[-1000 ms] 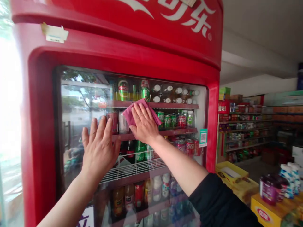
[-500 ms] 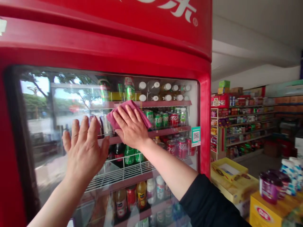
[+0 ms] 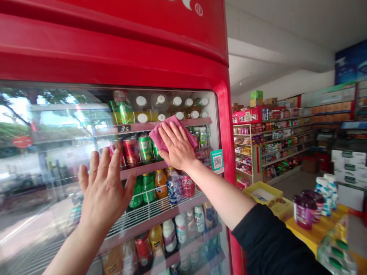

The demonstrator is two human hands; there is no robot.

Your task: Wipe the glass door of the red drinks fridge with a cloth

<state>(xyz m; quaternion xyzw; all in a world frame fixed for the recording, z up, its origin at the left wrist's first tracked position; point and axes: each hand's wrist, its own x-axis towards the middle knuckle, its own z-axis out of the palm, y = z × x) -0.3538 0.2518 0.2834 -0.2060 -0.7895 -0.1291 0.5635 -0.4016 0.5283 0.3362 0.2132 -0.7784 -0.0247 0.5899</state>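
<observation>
A pink cloth lies pressed against the glass door of a red drinks fridge. My right hand holds it there, palm flat and fingers stretched over it. To the left, my left hand is raised in front of the same glass, fingers spread and nothing in it. Whether its fingertips touch the glass I cannot tell. Behind the glass, near the cloth, stand a red can and a green can. The cloth and right hand hide part of that shelf.
A QR code sticker is on the door's right side. Right of the fridge are a yellow open box and purple cups on a yellow surface. Stocked shelves stand farther back. Trees and a street reflect in the glass.
My right hand and the cloth have slid rightward across the glass. The view has turned right, so the fridge sits farther left. My left hand stays raised and spread.
</observation>
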